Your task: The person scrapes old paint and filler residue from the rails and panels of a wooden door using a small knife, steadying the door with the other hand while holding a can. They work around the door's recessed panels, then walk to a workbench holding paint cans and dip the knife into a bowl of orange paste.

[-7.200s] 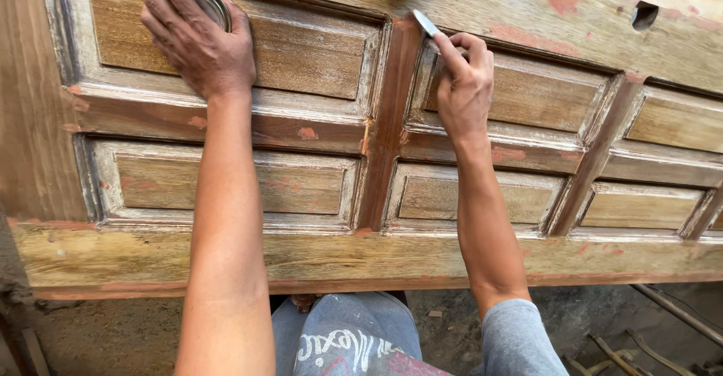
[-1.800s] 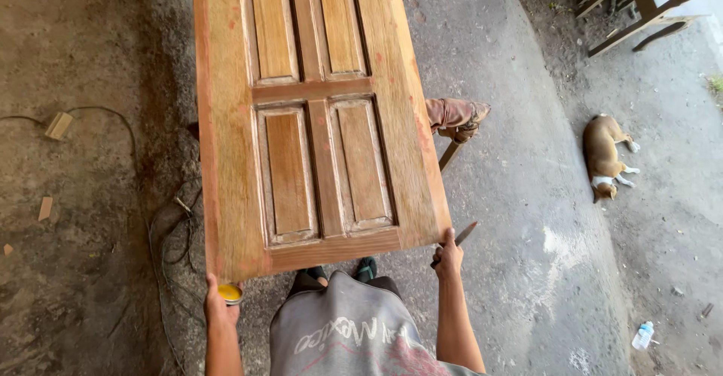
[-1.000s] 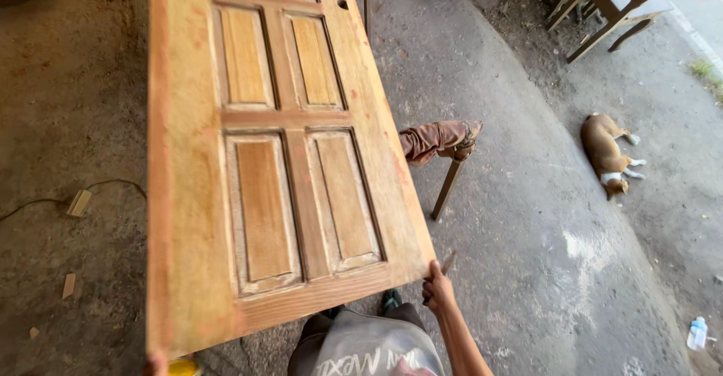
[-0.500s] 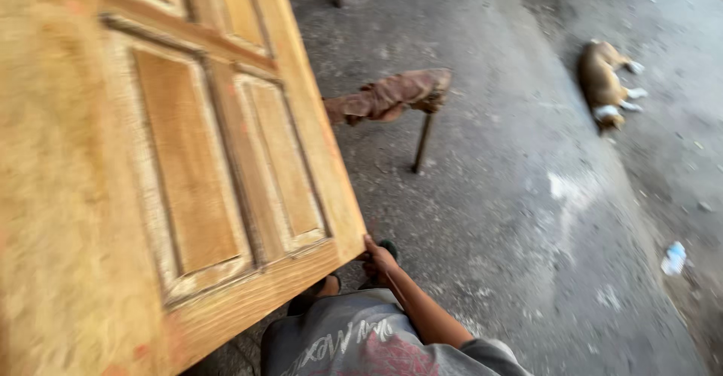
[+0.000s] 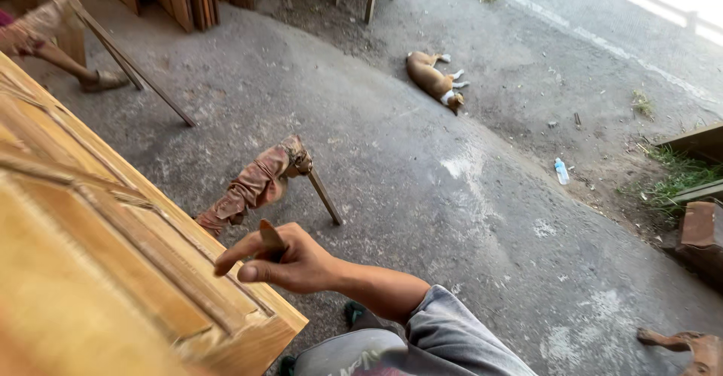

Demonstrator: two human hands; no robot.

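The panelled wooden door [image 5: 113,270] now fills the lower left, tipped up far steeper than half a second ago; the right hand [image 5: 290,259] has come off its bottom edge and hovers just beside the corner, fingers curled round a small scraper [image 5: 269,236]; the left hand is out of view; the sleeping dog [image 5: 433,81] lies further off on the concrete floor [image 5: 467,218].

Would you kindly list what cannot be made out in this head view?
- Left hand: out of view; the wooden door fills that side.
- Tool in the right hand: only its tip shows; kind unclear.
- Door's far end: cut off by the frame's left edge.
- Person at upper left: only a foot shows.
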